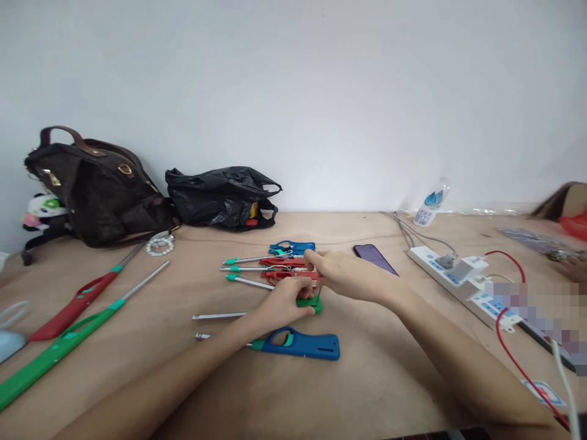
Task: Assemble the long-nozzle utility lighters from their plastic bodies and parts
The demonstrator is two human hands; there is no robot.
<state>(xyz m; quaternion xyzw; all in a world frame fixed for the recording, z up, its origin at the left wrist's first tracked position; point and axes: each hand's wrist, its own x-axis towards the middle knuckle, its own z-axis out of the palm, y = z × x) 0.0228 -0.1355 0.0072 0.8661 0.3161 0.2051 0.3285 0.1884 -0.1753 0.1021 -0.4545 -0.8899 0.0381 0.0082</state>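
Observation:
My left hand point(290, 300) is closed round the handle of a green gas lighter point(316, 304), most of which my fingers hide. My right hand point(343, 275) is pinched just above that handle. A thin dark rod points down from its fingers to the green plastic; its kind is too small to tell. Beyond my hands lie red lighters point(274, 276) and blue lighters point(300, 247), loose metal tubes with green collars among them. Nearer to me a blue gas lighter point(316, 346) rests flat, its tube partly behind my left forearm.
A long red lighter point(76, 311) and a long green lighter point(59, 351) lie at the left, near a bead bracelet point(159, 245). Behind stand a dark bag point(105, 195) and a black plastic bag point(215, 195). At the right are a phone point(373, 258), a bottle point(431, 201) and a power strip point(438, 269) with cables.

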